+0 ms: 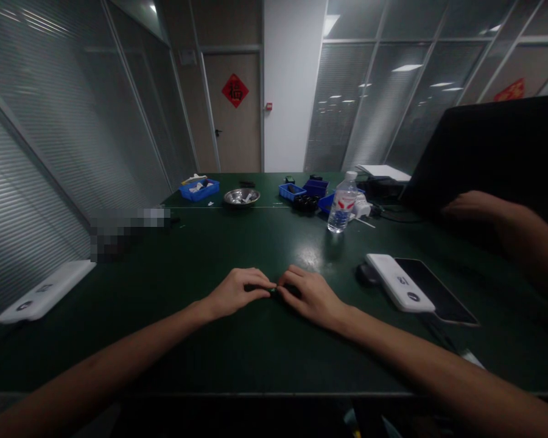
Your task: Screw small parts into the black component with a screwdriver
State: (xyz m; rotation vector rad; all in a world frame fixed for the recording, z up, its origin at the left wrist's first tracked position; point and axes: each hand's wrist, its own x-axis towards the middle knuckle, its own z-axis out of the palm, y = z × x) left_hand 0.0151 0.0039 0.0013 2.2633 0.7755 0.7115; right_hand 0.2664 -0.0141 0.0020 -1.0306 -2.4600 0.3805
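My left hand (237,292) and my right hand (311,296) meet fingertip to fingertip over the dark green table (201,359). Between the pinched fingers sits a small dark green piece (273,291), too small and too covered to name. Thumb and forefinger of each hand close on it from opposite sides. Both wrists hover low, close to the tabletop. Right of my right hand lies a white power bank (400,283), partly over a dark tablet-like slab (433,289).
A water bottle (343,204) stands beyond my right hand. Farther back are a metal bowl (242,198), a blue basket (200,190) and several other blue trays. Another white power bank (48,291) is at left. Another person's arm (506,222) reaches by a black screen (493,152) at right.
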